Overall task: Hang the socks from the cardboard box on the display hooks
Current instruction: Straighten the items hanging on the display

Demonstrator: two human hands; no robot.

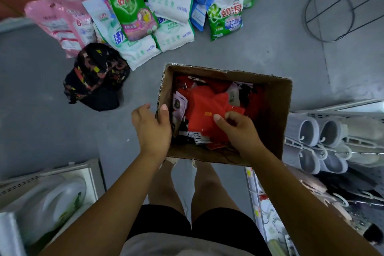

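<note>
Item: cardboard box (276, 114) w/ socks. Pick under way, risk notes.
L hand (150, 129) clamps the box's side wall, thumb inside, fingers outside. R hand (239, 131) is inside the box, thumb + fingers pinching the near edge of the red sock pack (203, 110); the pack lies on top of the pile, just ahead of the pinch. Risks (est.): one-hand wall hold, so box may tilt away from L grip & spill stock; edge-only pinch may slip; purple pack (179, 103) beside the pinch may snag & drag out. Display hooks (302, 137) sit well right of R grip.
</note>
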